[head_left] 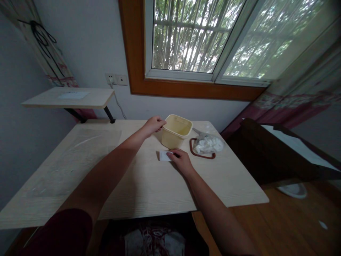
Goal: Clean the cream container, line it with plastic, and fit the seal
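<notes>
Head-worn view of two bare forearms reaching over a pale wood-grain tabletop (144, 185). The left hand (153, 126), centre of the frame, has its fingertips at the near left corner of a yellow plastic tub (174, 133); whether its grip is closed on the rim cannot be determined. The tub stands upright on the tabletop. The right hand (181, 160), just below the tub, lies with its fingers over the right end of a white card (165, 155), which is flat on the tabletop; its grip also cannot be determined. To the right of the tub are a clear plastic bag (208, 144) holding white contents and a dark red rubber loop (196, 151), touching each other. Upper left: a wall shelf (87, 101) bearing a sheet of white paper (73, 95). Above centre: a barred window (191, 39) in a wooden frame. Lower right: a wooden floor (290, 217).
</notes>
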### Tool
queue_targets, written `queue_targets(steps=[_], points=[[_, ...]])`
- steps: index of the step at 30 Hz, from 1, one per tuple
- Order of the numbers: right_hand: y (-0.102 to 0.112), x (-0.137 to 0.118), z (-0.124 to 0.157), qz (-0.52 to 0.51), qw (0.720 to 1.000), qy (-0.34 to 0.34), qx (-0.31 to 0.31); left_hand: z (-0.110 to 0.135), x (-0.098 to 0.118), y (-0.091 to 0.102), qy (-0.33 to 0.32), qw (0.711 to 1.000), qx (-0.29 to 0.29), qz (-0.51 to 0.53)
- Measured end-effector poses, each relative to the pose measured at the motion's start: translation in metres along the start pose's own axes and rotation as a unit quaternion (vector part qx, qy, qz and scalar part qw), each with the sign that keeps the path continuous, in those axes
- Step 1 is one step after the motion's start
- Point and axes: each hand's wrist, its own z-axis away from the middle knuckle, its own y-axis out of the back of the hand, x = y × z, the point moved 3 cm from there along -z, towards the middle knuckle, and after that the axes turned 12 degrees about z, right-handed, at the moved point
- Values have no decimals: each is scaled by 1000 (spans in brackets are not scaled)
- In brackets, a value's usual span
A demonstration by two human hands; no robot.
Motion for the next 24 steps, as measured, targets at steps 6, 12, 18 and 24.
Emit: queue_targets(steps=[6, 12, 18, 24], points=[[0, 0, 0, 6, 1000, -5, -3, 23, 3, 14, 43, 997, -30, 57], [1, -4, 0, 9, 1000, -7, -8, 57, -1, 39, 72, 976, -55, 199], [1, -6, 0, 22, 1000, -4, -8, 82, -17, 62, 52, 970, -1, 237], [0, -3, 0, 23, 1000, 0, -9, 103, -32, 81, 3, 979, 63, 193]])
